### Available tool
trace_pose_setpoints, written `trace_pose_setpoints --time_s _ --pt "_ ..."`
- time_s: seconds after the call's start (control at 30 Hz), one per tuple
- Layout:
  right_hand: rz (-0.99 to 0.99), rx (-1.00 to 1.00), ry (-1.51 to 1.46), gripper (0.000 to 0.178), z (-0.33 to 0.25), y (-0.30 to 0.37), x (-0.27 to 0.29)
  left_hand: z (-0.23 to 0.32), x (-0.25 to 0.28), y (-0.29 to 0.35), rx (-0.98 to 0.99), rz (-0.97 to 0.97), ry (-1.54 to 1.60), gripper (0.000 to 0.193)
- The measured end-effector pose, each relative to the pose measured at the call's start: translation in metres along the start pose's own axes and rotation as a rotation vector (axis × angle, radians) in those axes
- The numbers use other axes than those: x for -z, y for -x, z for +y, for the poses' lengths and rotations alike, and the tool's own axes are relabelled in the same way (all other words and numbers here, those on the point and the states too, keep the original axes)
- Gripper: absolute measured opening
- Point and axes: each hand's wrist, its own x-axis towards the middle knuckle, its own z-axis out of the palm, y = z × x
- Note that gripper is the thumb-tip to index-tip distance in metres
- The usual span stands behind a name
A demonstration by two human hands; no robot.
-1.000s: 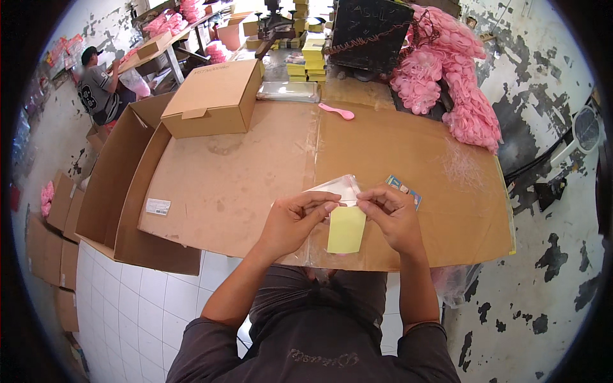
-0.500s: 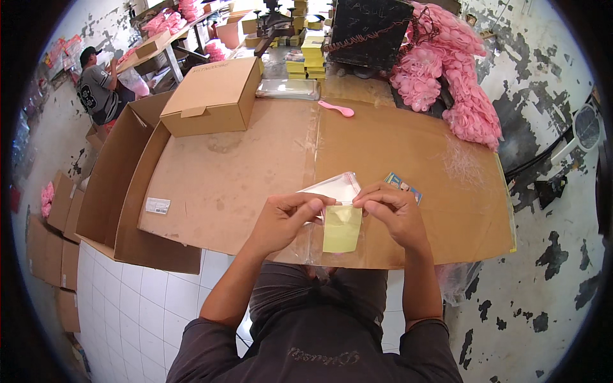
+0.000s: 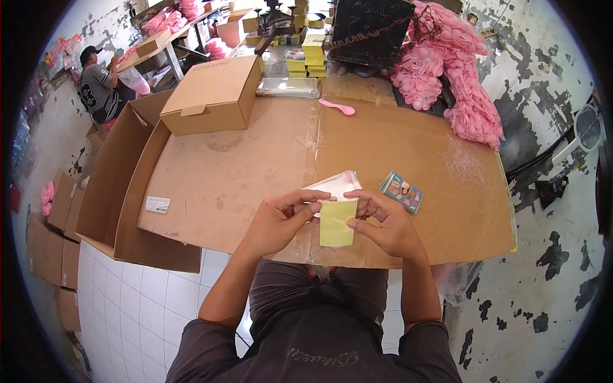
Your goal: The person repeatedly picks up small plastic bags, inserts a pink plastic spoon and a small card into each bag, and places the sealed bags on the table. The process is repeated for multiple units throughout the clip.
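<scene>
My left hand (image 3: pixel 276 222) pinches the upper left corner of a small pale yellow card (image 3: pixel 336 225) between thumb and fingers. At its right edge my right hand (image 3: pixel 391 228) grips the same card, thumb on the near face and fingers behind. The card hangs upright above the front edge of the cardboard-covered table; whether a clear sleeve surrounds it I cannot tell. Partly hidden behind my fingers lies a stack of clear plastic sleeves (image 3: pixel 346 182). Just beyond my right hand rests a small pile of blue printed cards (image 3: pixel 403 193).
A pink spoon (image 3: pixel 337 107) lies farther back on the table (image 3: pixel 255 153). At the left stand a closed carton (image 3: pixel 211 96) and a long open box (image 3: pixel 137 185). Pink pieces in bags (image 3: pixel 472 96) heap up at the back right. A person (image 3: pixel 97 86) sits far left.
My right hand has slid from the card's top corner down its right side. The card has shifted slightly left and looks flatter. More of the blue cards shows.
</scene>
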Motion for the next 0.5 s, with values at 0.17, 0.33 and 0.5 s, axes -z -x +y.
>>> trace_pose_setpoints --time_s 0.17,0.33,0.5 --pt "-0.054 0.033 0.037 0.045 -0.002 -0.002 -0.001 0.004 -0.006 0.01 -0.133 0.064 -0.025 0.037" --pt "0.089 0.06 0.266 0.037 -0.004 -0.003 0.009 -0.011 0.057 0.034 0.002 0.104 -0.084 0.024" --pt "0.413 0.038 0.615 0.035 0.01 0.012 0.045 0.03 0.13 0.046 -0.545 0.713 0.331 0.059"
